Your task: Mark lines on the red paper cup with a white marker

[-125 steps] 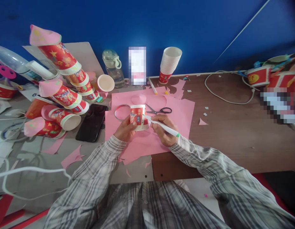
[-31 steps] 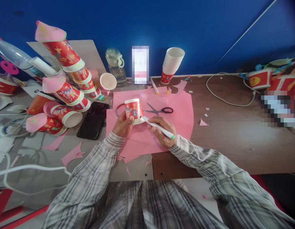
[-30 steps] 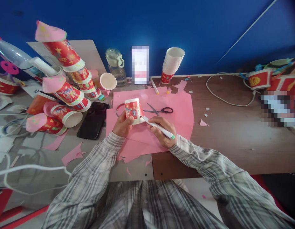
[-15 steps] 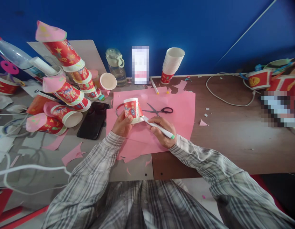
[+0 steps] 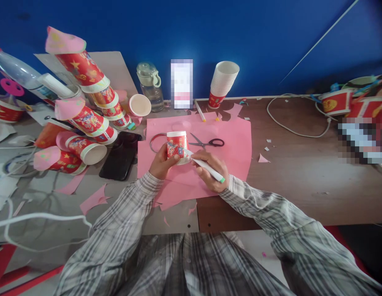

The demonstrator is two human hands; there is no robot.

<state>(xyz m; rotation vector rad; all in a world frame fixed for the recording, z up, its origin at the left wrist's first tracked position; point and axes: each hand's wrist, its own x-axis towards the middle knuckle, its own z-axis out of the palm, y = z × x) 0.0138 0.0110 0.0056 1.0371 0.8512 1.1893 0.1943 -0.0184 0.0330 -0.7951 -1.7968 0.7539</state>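
Observation:
My left hand (image 5: 162, 163) is closed round the lower left side of a red patterned paper cup (image 5: 176, 144) with a white rim. In my right hand (image 5: 213, 169) is a white marker (image 5: 208, 170) with a green end, its tip against or very near the cup's lower right side. Both hands are above a pink paper sheet (image 5: 231, 164) with cut edges. Just behind the cup, open scissors (image 5: 206, 144) with a black handle lie on that sheet. A thin dark and reddish loop (image 5: 154, 142), partly hidden by the cup, lies to its left.
Decorated cup towers (image 5: 82, 68) with pink paper tops lean at the left, beside a black phone (image 5: 121, 158). Behind the sheet stand a water bottle (image 5: 150, 88), a lit screen (image 5: 181, 84) and stacked paper cups (image 5: 222, 84). A white cable (image 5: 297, 130) curls at right.
The paper cup and my left hand have shifted slightly right and down, and the cup has turned. My right hand has stayed nearly in place with the marker.

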